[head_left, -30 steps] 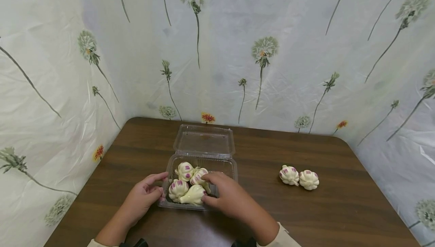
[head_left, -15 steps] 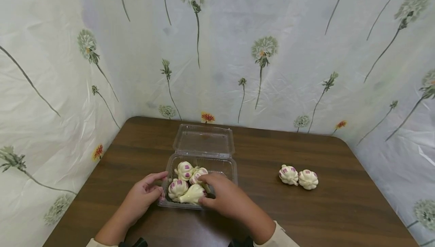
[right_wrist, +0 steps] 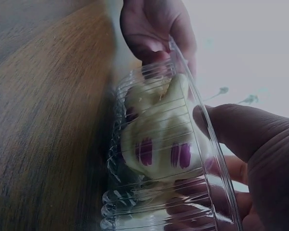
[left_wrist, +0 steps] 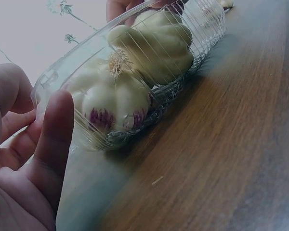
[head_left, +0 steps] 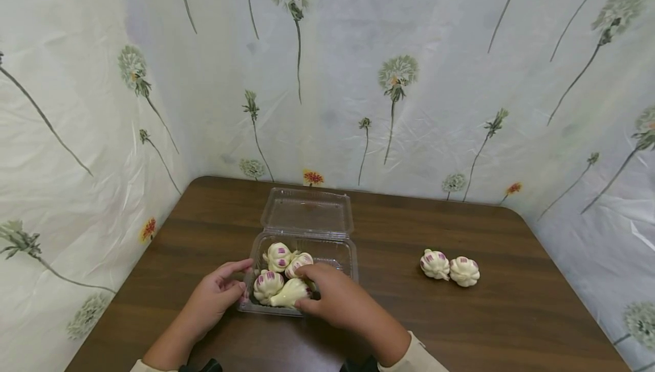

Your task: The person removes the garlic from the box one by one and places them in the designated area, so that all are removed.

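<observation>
A clear plastic clamshell box [head_left: 244,306] stands on the table, its lid [head_left: 307,213] folded back. Several whitish garlic bulbs with purple marks lie in its left and middle part. My left hand [head_left: 217,292] holds the box's left side, thumb and fingers at the near-left corner; in the left wrist view the thumb [left_wrist: 55,139] lies against the plastic. My right hand [head_left: 340,298] reaches into the box, thumb and fingers around the broad end of the front garlic bulb [head_left: 290,292]. In the right wrist view its thumb [right_wrist: 231,127] touches the bulb and other fingers show blurred through the plastic.
To the right, two more garlic bulbs, a left one [head_left: 435,264] and a right one [head_left: 464,271], lie side by side on the brown wooden table [head_left: 399,315]. A flower-patterned cloth [head_left: 338,76] hangs behind the table and along its sides.
My right hand has shifted slightly left within the box, over the bulbs. The left hand stays on the box's left side, and the two bulbs outside lie as before.
</observation>
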A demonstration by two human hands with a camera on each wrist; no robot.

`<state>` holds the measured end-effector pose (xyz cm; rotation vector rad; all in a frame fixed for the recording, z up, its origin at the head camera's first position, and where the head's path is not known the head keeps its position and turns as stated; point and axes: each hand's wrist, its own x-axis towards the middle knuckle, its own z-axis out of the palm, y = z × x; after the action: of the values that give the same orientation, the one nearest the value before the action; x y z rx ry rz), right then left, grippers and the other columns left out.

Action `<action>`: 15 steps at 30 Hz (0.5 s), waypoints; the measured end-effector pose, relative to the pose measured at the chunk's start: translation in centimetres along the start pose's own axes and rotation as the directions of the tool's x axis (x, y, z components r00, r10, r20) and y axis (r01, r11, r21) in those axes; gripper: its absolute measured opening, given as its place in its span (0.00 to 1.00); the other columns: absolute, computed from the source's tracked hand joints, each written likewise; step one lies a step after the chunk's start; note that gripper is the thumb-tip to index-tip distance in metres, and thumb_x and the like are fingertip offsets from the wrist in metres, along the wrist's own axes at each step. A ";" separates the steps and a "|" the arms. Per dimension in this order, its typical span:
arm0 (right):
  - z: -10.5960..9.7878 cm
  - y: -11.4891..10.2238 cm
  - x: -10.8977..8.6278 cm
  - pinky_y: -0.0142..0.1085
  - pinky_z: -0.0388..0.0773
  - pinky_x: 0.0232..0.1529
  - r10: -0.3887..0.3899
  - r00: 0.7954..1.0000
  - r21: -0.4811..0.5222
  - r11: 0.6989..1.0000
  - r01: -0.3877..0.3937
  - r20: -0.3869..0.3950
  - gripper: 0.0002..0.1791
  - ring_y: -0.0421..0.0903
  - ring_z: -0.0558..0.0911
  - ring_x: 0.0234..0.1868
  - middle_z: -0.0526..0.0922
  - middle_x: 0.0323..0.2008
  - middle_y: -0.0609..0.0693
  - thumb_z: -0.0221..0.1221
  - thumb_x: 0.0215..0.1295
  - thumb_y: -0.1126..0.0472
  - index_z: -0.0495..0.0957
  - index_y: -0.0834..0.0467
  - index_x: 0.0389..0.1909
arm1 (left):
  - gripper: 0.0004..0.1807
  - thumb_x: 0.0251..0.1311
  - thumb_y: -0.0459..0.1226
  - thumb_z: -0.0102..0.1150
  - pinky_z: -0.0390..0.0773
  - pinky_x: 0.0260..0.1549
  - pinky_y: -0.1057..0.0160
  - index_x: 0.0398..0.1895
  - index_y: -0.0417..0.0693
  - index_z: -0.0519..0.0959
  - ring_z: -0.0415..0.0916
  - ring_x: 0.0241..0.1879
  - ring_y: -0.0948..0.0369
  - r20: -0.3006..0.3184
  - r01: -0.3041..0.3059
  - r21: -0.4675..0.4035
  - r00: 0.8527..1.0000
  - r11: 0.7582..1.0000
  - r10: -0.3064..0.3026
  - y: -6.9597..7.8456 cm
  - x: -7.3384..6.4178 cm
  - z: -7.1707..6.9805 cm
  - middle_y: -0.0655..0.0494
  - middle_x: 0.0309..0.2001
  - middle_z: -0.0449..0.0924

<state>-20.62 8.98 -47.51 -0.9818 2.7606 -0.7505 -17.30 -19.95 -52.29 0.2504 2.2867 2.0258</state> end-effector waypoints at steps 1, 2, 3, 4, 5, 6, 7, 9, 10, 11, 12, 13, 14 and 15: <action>0.0 0.0 0.0 0.45 0.78 0.65 0.001 1.000 0.001 1.000 -0.001 0.001 0.29 0.46 0.79 0.63 0.83 0.61 0.47 0.70 0.67 0.47 0.79 0.52 0.66 | 0.26 0.72 0.26 0.55 0.84 0.35 0.66 0.73 0.36 0.72 0.80 0.33 0.65 0.001 0.000 0.001 1.000 1.000 0.000 0.0 0.0 0.0 0.34 0.63 0.72; 0.1 0.0 0.1 0.45 0.78 0.65 0.002 1.000 0.001 1.000 -0.002 0.003 0.29 0.46 0.79 0.63 0.83 0.61 0.47 0.70 0.66 0.47 0.79 0.52 0.66 | 0.26 0.72 0.26 0.55 0.84 0.35 0.66 0.73 0.36 0.72 0.80 0.33 0.65 0.001 0.002 0.001 1.000 1.000 -0.002 0.0 0.0 0.0 0.34 0.63 0.72; 0.1 0.0 0.1 0.45 0.78 0.65 0.004 1.000 0.004 1.000 -0.004 0.005 0.29 0.46 0.79 0.63 0.83 0.61 0.47 0.70 0.66 0.47 0.79 0.52 0.65 | 0.26 0.72 0.26 0.55 0.84 0.35 0.66 0.73 0.36 0.72 0.80 0.33 0.65 0.001 0.002 0.002 1.000 1.000 -0.002 0.0 0.0 0.0 0.34 0.63 0.72; 0.1 0.1 0.2 0.45 0.78 0.66 0.006 1.000 0.006 1.000 -0.006 0.008 0.29 0.45 0.79 0.63 0.83 0.61 0.47 0.70 0.66 0.47 0.79 0.52 0.65 | 0.26 0.72 0.26 0.55 0.84 0.35 0.67 0.73 0.36 0.72 0.80 0.33 0.65 -0.001 0.002 0.002 1.000 1.000 -0.002 0.0 0.0 0.0 0.34 0.63 0.72; 0.1 0.1 0.2 0.45 0.78 0.65 0.009 1.000 0.009 1.000 -0.009 0.013 0.29 0.45 0.79 0.63 0.83 0.61 0.46 0.70 0.66 0.46 0.79 0.52 0.65 | 0.26 0.72 0.26 0.56 0.84 0.35 0.67 0.73 0.36 0.72 0.80 0.33 0.65 -0.001 0.001 0.000 1.000 1.000 -0.001 0.0 0.0 0.0 0.34 0.63 0.72; 0.1 0.1 0.3 0.45 0.78 0.65 0.011 1.000 0.010 1.000 -0.011 0.018 0.28 0.45 0.80 0.63 0.83 0.60 0.46 0.70 0.66 0.46 0.80 0.51 0.65 | 0.26 0.72 0.26 0.56 0.84 0.35 0.67 0.72 0.36 0.72 0.80 0.33 0.65 -0.001 -0.001 -0.001 1.000 1.000 0.001 0.0 0.0 0.0 0.34 0.63 0.72; 0.1 0.1 0.4 0.44 0.78 0.64 0.013 1.000 0.015 1.000 -0.014 0.025 0.28 0.44 0.80 0.62 0.83 0.60 0.45 0.70 0.66 0.46 0.80 0.51 0.64 | 0.26 0.72 0.26 0.56 0.84 0.35 0.67 0.72 0.35 0.72 0.80 0.33 0.65 -0.001 -0.002 -0.003 1.000 1.000 0.002 0.0 0.0 0.0 0.34 0.63 0.72; 0.1 0.0 0.5 0.44 0.78 0.63 0.018 0.999 0.023 1.000 -0.019 0.039 0.26 0.43 0.80 0.61 0.83 0.59 0.44 0.70 0.67 0.46 0.80 0.50 0.63 | 0.26 0.71 0.26 0.56 0.84 0.35 0.66 0.72 0.35 0.72 0.80 0.33 0.65 -0.002 -0.006 -0.003 1.000 1.000 0.006 0.0 0.0 0.0 0.34 0.63 0.72; 0.1 0.0 0.6 0.43 0.79 0.62 0.020 0.999 0.026 0.999 -0.021 0.045 0.26 0.42 0.80 0.60 0.83 0.58 0.43 0.70 0.67 0.45 0.80 0.49 0.62 | 0.26 0.71 0.26 0.56 0.84 0.35 0.66 0.72 0.35 0.72 0.80 0.33 0.65 -0.002 -0.008 -0.003 1.000 1.000 0.008 0.0 0.0 0.0 0.34 0.63 0.72; 0.2 0.0 0.7 0.43 0.79 0.61 0.022 0.998 0.029 0.999 -0.023 0.051 0.25 0.42 0.80 0.60 0.83 0.58 0.43 0.70 0.67 0.45 0.81 0.49 0.62 | 0.26 0.71 0.26 0.56 0.84 0.35 0.66 0.72 0.36 0.72 0.80 0.33 0.65 -0.003 -0.006 -0.004 1.000 1.000 0.006 0.0 0.0 0.0 0.35 0.62 0.72; 0.2 0.0 0.7 0.43 0.79 0.61 0.023 0.998 0.031 0.999 -0.024 0.054 0.25 0.41 0.80 0.59 0.83 0.57 0.42 0.70 0.67 0.45 0.81 0.48 0.61 | 0.26 0.71 0.26 0.56 0.84 0.34 0.66 0.72 0.36 0.72 0.80 0.33 0.65 -0.003 -0.008 -0.001 1.000 1.000 0.008 -0.1 0.0 0.0 0.35 0.62 0.72; 0.2 0.0 0.8 0.43 0.79 0.61 0.023 0.998 0.033 0.999 -0.024 0.056 0.24 0.41 0.80 0.59 0.83 0.57 0.42 0.70 0.67 0.45 0.81 0.48 0.61 | 0.26 0.71 0.26 0.56 0.84 0.34 0.66 0.72 0.36 0.73 0.80 0.33 0.65 -0.006 -0.007 0.000 1.000 1.000 0.007 -0.1 0.1 0.0 0.35 0.62 0.73; 0.2 0.0 0.8 0.43 0.79 0.61 0.023 0.998 0.032 0.999 -0.025 0.057 0.24 0.41 0.80 0.59 0.83 0.57 0.42 0.70 0.66 0.45 0.81 0.48 0.61 | 0.26 0.71 0.26 0.56 0.84 0.34 0.66 0.72 0.36 0.73 0.80 0.32 0.65 -0.008 -0.005 0.001 1.000 1.000 0.005 -0.2 0.1 0.0 0.36 0.62 0.73; 0.3 0.0 0.8 0.43 0.79 0.61 0.024 0.998 0.028 0.999 -0.025 0.056 0.24 0.41 0.80 0.59 0.84 0.57 0.42 0.70 0.66 0.45 0.81 0.48 0.60 | 0.26 0.71 0.26 0.56 0.84 0.34 0.66 0.72 0.36 0.73 0.80 0.32 0.65 -0.008 -0.007 0.004 1.000 1.000 0.007 -0.2 0.1 0.0 0.36 0.61 0.73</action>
<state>-21.22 8.35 -47.69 -0.9471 2.7013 -0.7459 -17.43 -19.95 -52.49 0.2519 2.2984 2.0288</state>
